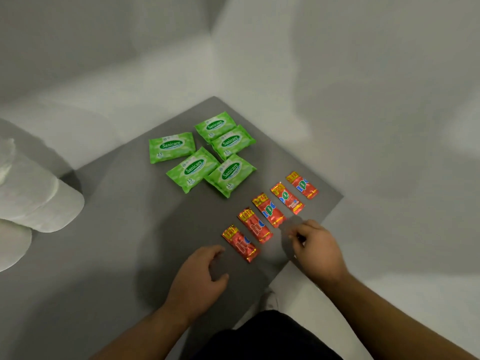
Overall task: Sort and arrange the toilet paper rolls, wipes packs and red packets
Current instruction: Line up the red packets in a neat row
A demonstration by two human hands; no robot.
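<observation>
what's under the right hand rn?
Only grey mat shows around the right hand, which sits near the mat's edge, just short of the red packet row. The hand covers the spot beneath, so anything held there can't be seen.

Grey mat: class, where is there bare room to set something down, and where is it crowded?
Bare: the stretch of grey mat between the white toilet paper rolls and the green wipes packs. Crowded: far right, where wipes packs touch and red foil packets line the edge.
</observation>
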